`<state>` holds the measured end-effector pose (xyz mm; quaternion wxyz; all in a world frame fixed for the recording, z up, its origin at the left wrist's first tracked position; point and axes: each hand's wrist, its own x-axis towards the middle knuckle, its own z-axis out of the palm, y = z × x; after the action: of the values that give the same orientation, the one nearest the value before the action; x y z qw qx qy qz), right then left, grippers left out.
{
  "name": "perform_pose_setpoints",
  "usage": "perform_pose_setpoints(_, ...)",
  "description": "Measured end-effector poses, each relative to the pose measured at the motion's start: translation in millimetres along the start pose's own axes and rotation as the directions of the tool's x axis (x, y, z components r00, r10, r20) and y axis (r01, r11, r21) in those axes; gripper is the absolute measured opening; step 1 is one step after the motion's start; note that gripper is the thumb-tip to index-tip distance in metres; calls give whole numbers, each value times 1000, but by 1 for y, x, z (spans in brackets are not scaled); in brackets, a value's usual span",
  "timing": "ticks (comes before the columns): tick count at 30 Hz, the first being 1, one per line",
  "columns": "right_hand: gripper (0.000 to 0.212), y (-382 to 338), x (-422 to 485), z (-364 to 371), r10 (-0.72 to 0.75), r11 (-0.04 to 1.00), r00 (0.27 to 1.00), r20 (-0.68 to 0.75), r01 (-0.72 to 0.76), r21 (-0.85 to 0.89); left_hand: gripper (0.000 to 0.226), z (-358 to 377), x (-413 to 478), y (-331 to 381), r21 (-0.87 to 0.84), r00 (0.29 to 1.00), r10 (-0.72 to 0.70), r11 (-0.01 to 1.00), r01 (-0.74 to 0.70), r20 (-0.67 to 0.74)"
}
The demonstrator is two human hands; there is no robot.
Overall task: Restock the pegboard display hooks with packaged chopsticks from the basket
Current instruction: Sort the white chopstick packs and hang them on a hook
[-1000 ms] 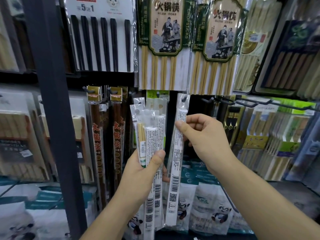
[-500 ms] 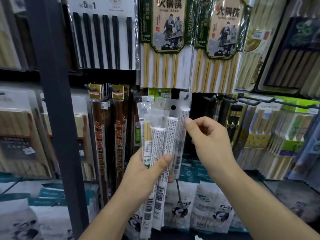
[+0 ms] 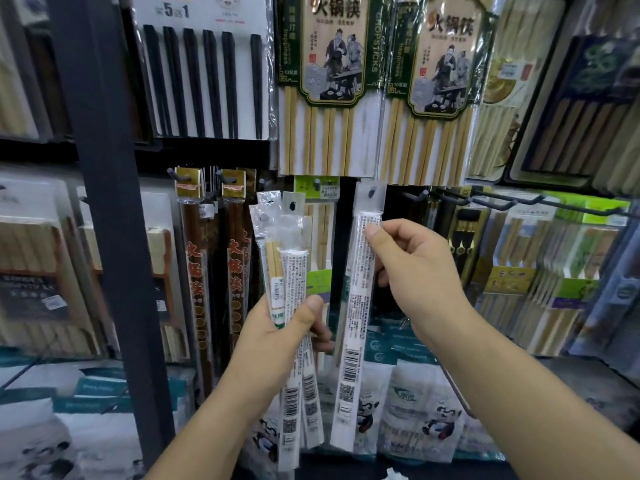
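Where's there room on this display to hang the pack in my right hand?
Free: the bare black hook arms right of your single pack. Crowded: left of your bundle, where brown packs hang side by side.

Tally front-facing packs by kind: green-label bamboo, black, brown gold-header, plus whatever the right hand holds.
Green-label bamboo packs: 2
Black chopstick pack: 1
Brown gold-header packs: 2
Packet in right hand: 1
Total: 6

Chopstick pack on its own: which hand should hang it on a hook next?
Right, probably. The right hand pinches the single pack near its top, hang hole free. The left hand is full, gripping the bundle of packs.
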<state>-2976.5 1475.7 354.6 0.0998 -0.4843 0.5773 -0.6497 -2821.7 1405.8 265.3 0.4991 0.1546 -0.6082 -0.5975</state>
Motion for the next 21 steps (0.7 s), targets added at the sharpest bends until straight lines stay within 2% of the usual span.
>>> perform_pose_setpoints(3,20,2,4,0,11,1000,1000,-14,-11,3,32,-1,0,0,36,1000,-13,999,12,28)
perform_pose_setpoints(6,20,2,6,1,21,1000,999,-35,-20,7,44,0,-2,-1,9,995,-67,998,67,75)
perform_pose_setpoints(10,20,0,8,0,32,999,999,-26,-32,5,86,3,-2,-3,-62,990,-69,995,77,123)
perform_pose_setpoints(11,20,-1,8,-1,33,999,999,-22,-33,1,90,4,-2,-3,-95,989,-68,992,81,128)
perform_pose_setpoints(13,19,-3,9,-2,29,1000,999,-18,-29,2,81,4,-2,-4,-144,989,-76,985,93,123)
perform_pose_setpoints(16,20,-4,10,-2,31,999,999,-13,-31,15,50,4,-2,-6,-149,989,-95,983,111,113)
perform_pose_setpoints(21,21,1,10,1,56,998,998,-4,-56,7,38,5,-2,-5,-126,988,-116,984,128,98)
